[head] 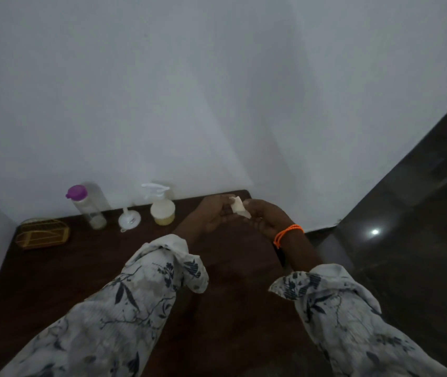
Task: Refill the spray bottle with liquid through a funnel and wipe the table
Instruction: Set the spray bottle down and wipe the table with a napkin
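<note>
Left hand (213, 213) and right hand (264, 220) meet above far right of dark bench (86, 268), both grips pinched on small white tissue (237, 206); fingertips dim, hard to separate. Spray bottle (162, 206), yellowish liquid low inside, upright by wall. White funnel (129, 219) just left of it, then purple-capped bottle (89, 205). Gold wire holder (42, 234) at far left, contents unclear. Patterned sleeves cut off by bottom edge.

Dark brown table (86, 270); white wall (189, 91); clear bottle (91, 206) with purple cap (76, 191); white funnel (129, 219); spray bottle (162, 209) with white trigger head and pale yellow liquid; golden wire basket (42, 235); white sleeves (135, 300) patterned with dark leaves; orange wrist band (287, 234); white cloth (237, 205).
</note>
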### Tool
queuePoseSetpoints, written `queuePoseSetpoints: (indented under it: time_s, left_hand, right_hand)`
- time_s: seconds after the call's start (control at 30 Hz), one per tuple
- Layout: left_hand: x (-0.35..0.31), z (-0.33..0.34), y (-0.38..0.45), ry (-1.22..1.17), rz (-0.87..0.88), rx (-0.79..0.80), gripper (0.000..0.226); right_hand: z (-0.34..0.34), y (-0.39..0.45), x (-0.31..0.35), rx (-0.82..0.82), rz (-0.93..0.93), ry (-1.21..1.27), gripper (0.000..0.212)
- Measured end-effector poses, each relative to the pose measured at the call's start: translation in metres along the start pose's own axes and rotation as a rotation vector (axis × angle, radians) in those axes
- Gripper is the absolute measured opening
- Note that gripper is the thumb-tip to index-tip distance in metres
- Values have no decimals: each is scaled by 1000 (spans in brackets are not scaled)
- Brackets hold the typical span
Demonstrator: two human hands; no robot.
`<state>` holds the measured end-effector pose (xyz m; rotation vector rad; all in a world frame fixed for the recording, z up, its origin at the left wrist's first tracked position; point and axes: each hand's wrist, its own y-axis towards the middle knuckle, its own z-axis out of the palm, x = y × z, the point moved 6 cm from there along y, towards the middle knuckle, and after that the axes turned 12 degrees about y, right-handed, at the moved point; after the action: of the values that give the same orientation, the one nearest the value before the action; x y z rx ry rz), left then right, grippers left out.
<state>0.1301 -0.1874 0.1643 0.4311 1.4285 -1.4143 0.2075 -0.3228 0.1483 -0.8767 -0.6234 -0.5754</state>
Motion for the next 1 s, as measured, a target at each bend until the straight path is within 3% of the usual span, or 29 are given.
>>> queuePoseSetpoints:
  time_s: [0.27, 0.5, 0.67, 0.83, 1.0]
  left_hand:
    - [-6, 53, 36, 106, -26, -116, 27]
    - [-10, 86, 89, 192, -42, -130, 27]
    - [-6, 115, 125, 245, -64, -84, 27]
    - [13, 136, 160, 387, -105, -101, 11]
    - [27, 156, 190, 437, -110, -131, 21]
  right_hand:
    - [-64, 17, 52, -129, -148, -97, 29]
    - [-100, 37, 85, -273, -265, -172, 27]
    - [-133, 58, 102, -411, -300, -347, 26]
    - [-167, 71, 107, -512, -273, -446, 27]
    - [-197, 86, 116, -582, -314, -585, 27]
